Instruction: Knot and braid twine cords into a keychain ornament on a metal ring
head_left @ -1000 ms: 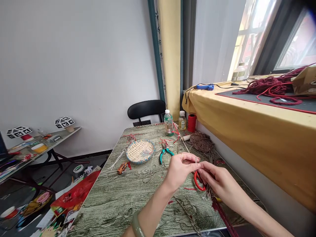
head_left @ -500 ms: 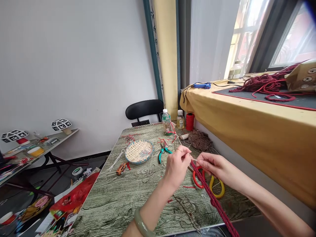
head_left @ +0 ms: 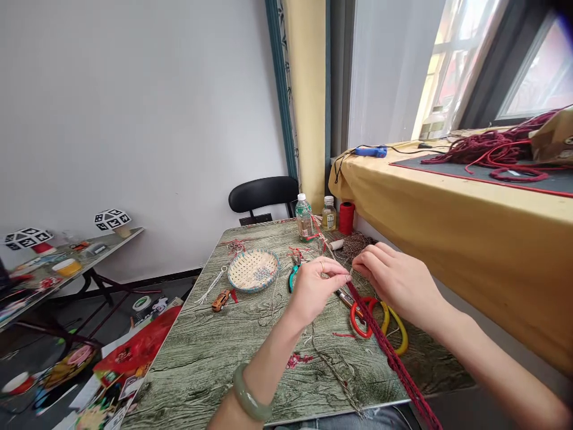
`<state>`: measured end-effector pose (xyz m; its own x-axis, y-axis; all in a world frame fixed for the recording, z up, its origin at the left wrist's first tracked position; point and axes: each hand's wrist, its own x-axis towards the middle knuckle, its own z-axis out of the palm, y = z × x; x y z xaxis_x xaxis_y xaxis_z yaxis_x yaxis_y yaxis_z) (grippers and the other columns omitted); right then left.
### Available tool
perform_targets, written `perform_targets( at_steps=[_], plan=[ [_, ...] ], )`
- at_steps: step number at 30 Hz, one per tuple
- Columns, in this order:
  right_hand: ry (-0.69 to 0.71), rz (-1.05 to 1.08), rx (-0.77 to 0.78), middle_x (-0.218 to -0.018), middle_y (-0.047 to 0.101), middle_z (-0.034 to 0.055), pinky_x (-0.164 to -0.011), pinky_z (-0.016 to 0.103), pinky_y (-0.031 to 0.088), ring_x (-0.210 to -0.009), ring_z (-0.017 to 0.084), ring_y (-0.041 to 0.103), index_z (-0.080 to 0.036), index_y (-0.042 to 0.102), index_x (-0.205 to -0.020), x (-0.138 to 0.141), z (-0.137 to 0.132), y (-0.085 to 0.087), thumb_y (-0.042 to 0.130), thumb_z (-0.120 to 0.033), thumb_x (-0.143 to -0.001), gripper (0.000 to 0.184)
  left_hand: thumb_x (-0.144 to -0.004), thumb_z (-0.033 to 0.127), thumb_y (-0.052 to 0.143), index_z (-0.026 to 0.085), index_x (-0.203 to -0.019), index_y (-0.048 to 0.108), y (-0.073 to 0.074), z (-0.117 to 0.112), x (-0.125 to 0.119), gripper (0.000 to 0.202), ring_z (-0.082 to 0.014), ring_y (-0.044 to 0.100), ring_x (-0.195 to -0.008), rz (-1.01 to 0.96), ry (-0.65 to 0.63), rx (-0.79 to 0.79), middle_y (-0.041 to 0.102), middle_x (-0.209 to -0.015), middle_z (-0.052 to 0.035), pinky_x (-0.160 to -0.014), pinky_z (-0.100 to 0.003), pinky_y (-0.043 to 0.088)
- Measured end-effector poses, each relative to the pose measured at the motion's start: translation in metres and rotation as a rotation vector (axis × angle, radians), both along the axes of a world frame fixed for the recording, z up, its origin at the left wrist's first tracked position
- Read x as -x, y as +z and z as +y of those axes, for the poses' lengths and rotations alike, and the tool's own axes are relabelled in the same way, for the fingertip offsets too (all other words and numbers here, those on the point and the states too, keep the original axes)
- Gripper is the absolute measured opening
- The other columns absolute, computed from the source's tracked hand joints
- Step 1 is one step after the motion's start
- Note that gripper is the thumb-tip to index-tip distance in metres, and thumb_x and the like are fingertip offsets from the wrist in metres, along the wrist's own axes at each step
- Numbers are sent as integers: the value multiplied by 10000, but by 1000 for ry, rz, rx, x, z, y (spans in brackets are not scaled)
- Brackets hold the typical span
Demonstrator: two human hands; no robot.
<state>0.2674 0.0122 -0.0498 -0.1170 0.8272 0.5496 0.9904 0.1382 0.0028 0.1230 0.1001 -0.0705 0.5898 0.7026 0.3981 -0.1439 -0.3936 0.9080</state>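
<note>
A dark red braided cord (head_left: 388, 352) runs from my fingertips down toward the table's near edge. My left hand (head_left: 316, 290) pinches its upper end, fingers closed, a green bangle on that wrist. My right hand (head_left: 399, 280) meets it at the same spot, fingers curled on the cord's end and thin strands there. Beneath my hands lie scissors with a red and a yellow handle (head_left: 376, 319) on the green wood-grain table (head_left: 215, 352).
A woven basket (head_left: 253, 270), teal pliers (head_left: 293, 273), a small orange toy car (head_left: 220, 300), two bottles (head_left: 305, 219), a red thread spool (head_left: 346, 218) and a brown cord pile (head_left: 353, 245) lie on the table. A black chair (head_left: 263, 194) stands behind; a yellow-draped sill (head_left: 447, 209) rises on the right.
My hands lifted off the scissors and moved away from me, up the table. The red braided cord now hangs stretched from my fingertips toward the near edge.
</note>
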Motion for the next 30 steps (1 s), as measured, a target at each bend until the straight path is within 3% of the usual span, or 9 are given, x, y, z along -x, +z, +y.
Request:
perform_targets(
  at_steps=[7, 12, 16, 19, 24, 30],
  plan=[
    [84, -28, -70, -762, 597, 36, -642, 293, 351, -743, 186, 507, -195, 574, -769, 5, 13, 6, 448, -239, -867, 166, -653, 103, 651, 139, -673, 657, -2, -7, -3, 42, -147, 566, -777, -54, 122, 2, 610, -790, -43, -749, -272, 428],
    [-106, 297, -271, -905, 582, 85, -607, 287, 400, -763, 190, 534, -168, 532, -906, 7, 3, -4, 477, -308, -858, 157, -675, 155, 642, 144, -643, 630, -10, -12, -6, 36, -144, 553, -789, -97, 207, 40, 583, -789, -31, -753, -272, 423],
    [-50, 501, -125, -732, 622, 12, -484, 230, 425, -581, 139, 551, -207, 577, -785, 17, -10, -14, 550, -340, -808, 138, -678, 159, 634, 143, -647, 627, -14, -16, -10, 35, -138, 556, -776, -130, 242, 71, 579, -772, -23, -757, -264, 418],
    [-24, 606, -35, -745, 667, 17, -520, 233, 457, -610, 151, 596, -201, 621, -794, 24, -11, -19, 545, -328, -809, 149, -675, 165, 636, 143, -654, 627, -14, -18, -10, 31, -140, 556, -771, -146, 255, 95, 579, -766, -22, -751, -260, 418],
    [-37, 716, -2, -786, 696, 38, -594, 255, 475, -670, 175, 628, -186, 656, -811, 31, -7, -23, 506, -309, -825, 194, -666, 164, 635, 141, -628, 618, -15, -20, -9, 47, -139, 555, -747, -153, 272, 141, 586, -725, -16, -738, -260, 419],
    [-105, 759, -3, -618, 671, 13, -463, 235, 421, -521, 160, 595, -180, 666, -781, 39, -7, -23, 508, -318, -807, 212, -664, 172, 625, 135, -649, 611, -20, -22, -11, 42, -136, 554, -692, -141, 309, 232, 595, -677, -11, -712, -276, 428]
  ],
)
